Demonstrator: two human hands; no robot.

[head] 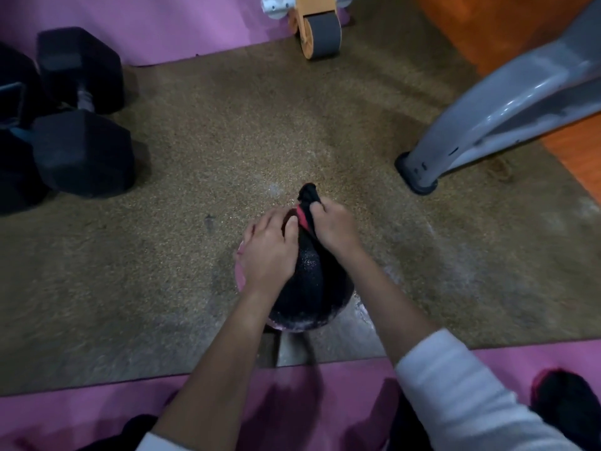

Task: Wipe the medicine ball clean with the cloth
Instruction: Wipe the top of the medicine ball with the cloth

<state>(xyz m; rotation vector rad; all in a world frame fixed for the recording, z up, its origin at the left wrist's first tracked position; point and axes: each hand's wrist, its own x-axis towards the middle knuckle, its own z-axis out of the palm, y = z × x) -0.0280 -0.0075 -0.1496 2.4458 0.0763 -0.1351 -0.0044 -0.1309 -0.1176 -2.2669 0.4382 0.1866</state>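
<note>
A pink and black medicine ball (312, 307) rests on the speckled brown floor mat, low in the middle of the view. My left hand (270, 249) lies flat on the ball's upper left side, fingers spread against it. My right hand (335, 227) is closed around a black cloth with a red stripe (307, 203), bunched at the ball's far top. The cloth's end sticks out beyond my fist. Much of the ball's top is hidden under both hands.
Black hex dumbbells (81, 151) stand at the left. A grey machine leg (487, 125) slants in from the right, its foot on the mat. An orange and grey wheeled roller (317, 27) sits at the back. Pink mats (97, 415) border the near and far edges.
</note>
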